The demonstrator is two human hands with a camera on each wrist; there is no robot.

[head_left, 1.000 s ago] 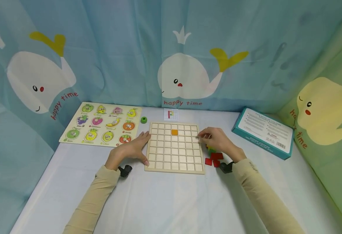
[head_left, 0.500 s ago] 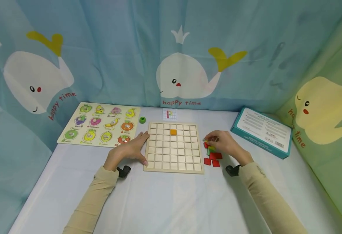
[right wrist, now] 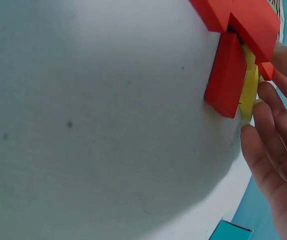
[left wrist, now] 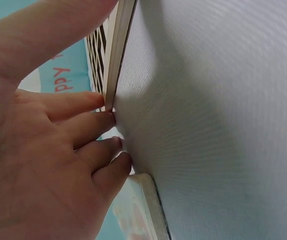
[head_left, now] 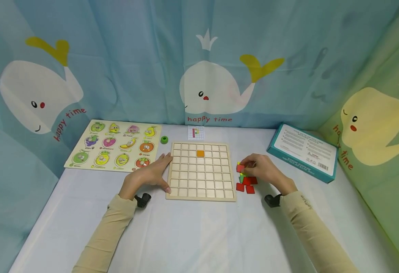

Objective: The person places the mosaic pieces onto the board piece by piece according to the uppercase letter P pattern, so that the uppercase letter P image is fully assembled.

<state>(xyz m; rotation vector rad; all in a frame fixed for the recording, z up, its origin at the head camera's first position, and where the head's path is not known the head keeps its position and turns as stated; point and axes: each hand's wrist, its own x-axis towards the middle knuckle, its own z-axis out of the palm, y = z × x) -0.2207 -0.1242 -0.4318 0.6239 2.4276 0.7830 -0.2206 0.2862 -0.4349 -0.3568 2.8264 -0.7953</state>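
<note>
A wooden grid board (head_left: 201, 185) lies flat in the middle of the table, with an orange tile (head_left: 200, 153) in its second row. My left hand (head_left: 148, 175) rests along its left edge, thumb at the near corner, fingers spread; the left wrist view has the fingertips (left wrist: 108, 120) at the board's side. Right of the board, my right hand (head_left: 261, 167) has its fingertips at a pile of red, yellow and green tiles. A red tile (head_left: 240, 168) shows just beside them. In the right wrist view they touch a yellow tile (right wrist: 250, 92); I cannot tell whether anything is pinched.
A fruit puzzle board (head_left: 117, 146) lies at the left, with a small green round piece (head_left: 164, 140) beside it. Behind the grid board is a printed pattern card (head_left: 195, 133). A teal box (head_left: 303, 151) lies at the back right, before the whale-print curtain.
My right hand has gone from the board's right edge to the tile pile, moving right and slightly nearer. My left hand stays at the board's left edge. The view has shifted slightly.
</note>
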